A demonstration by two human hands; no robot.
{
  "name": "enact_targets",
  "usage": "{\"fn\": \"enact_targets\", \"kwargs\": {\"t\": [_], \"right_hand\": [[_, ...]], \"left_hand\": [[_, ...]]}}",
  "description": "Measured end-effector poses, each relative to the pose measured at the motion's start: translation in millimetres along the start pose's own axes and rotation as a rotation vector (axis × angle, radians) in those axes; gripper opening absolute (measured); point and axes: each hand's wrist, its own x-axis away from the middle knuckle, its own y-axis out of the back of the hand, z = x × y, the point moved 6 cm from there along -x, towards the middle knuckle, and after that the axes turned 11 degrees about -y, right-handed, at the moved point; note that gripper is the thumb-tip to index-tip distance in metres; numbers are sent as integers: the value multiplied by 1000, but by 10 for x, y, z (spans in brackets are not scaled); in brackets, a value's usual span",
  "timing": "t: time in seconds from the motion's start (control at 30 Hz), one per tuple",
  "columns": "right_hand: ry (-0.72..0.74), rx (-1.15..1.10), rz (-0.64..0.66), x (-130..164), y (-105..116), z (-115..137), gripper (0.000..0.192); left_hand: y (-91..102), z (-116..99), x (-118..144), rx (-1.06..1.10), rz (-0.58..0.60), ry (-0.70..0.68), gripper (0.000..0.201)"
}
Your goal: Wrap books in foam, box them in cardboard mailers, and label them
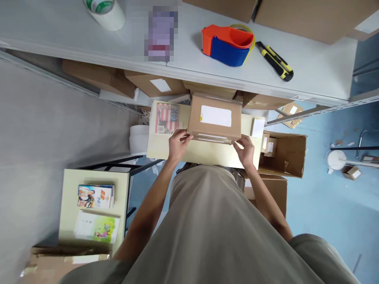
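While the grey tabletop [314, 67] carries a tape dispenser [227, 44] and a utility knife [275, 61], we hold a labelled cardboard box [214, 118] over a pale board [204, 152] below it. Our left hand [178, 142] and right hand [245, 150] have their fingers clenched on its near corners.

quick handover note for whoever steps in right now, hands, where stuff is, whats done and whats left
Left hand: grips the near left corner of the box.
Right hand: grips the near right corner.
Box: closed, white label on top, resting on a pale board beside a flag-print booklet.
Shelf above: tape dispenser, knife, tape roll.
Side table to the left: two booklets.
Done: box looks shut and labelled.
Left: I cannot tell whether the near seam is taped; the dispenser lies untouched.
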Motion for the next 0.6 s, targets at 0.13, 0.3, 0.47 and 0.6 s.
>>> {"fn": "enact_targets", "kwargs": {"t": [0.13,0.3,0.47,0.6], "right_hand": [[-119,46,79,78,-390,-411,34],[-251,88,214,67,-642,-762,30],[-295,17,91,-348,-361,-803,42],[-377,-210,105,-654,-423,-709,59]], "left_hand": [[-195,363,248,-83,13,139,16],[-331,923,443,-104,171,356,20],[-193,1118,26,-9,60,346,36],[-317,1092,-380,107,25,385,42]]}}
